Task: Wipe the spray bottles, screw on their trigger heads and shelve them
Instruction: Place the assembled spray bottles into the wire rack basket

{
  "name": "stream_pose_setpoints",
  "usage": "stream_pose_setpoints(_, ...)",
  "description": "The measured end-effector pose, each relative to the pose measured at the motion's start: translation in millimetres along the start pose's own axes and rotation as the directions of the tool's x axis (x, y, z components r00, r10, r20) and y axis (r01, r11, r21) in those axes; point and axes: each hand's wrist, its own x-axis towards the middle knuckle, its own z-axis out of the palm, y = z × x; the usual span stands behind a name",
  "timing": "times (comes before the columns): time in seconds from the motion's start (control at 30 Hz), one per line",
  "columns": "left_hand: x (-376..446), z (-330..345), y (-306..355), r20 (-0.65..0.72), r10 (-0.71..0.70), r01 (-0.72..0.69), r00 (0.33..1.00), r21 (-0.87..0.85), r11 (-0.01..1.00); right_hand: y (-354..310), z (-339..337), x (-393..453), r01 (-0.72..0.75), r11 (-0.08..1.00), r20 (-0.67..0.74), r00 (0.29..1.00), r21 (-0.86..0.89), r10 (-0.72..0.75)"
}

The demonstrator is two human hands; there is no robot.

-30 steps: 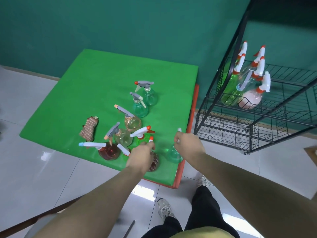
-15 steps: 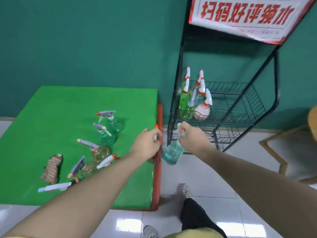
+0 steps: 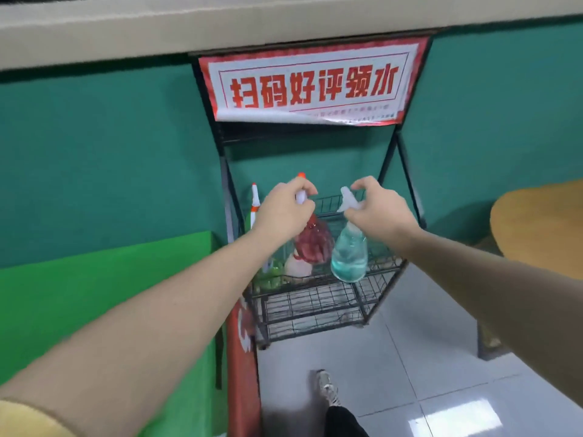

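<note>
Over the rack (image 3: 372,291) now, both bottles.

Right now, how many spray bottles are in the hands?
2: a red bottle hangs from the left hand, a teal bottle from the right hand, both over the rack. More bottles stand on the rack, partly hidden.

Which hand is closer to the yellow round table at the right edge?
Right. The right hand holds the blue bottle on the side towards the round table; the left hand is farther away.
</note>
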Motion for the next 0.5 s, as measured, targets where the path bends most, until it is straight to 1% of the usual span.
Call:
stream_pose_setpoints(0.07, 40, 13, 9, 0.008, -0.009, 0.008, 1.0, 0.007, 1.0, 15, -4, 38, -0.021, 1.0, 0.014, 1.0, 0.011, 0.021)
stream_pose_setpoints(0.2, 109, 44, 7, 0.021, -0.087, 0.086, 0.996, 0.051, 0.995, 40, 4, 111, -0.044, 0.998, 0.124, 0.992, 0.035, 0.039)
stream_pose_setpoints(0.3, 150, 66, -7, 0.039, -0.155, 0.152, 0.987, 0.063, 0.986, 56, 20, 158, -0.036, 0.999, 0.178, 0.983, 0.024, 0.031)
stream_pose_setpoints(0.5, 200, 99, -50, 0.062, -0.315, 0.307, 0.947, 0.108, 0.946, 84, 70, 223, -0.088, 0.994, 0.255, 0.965, 0.065, 0.069)
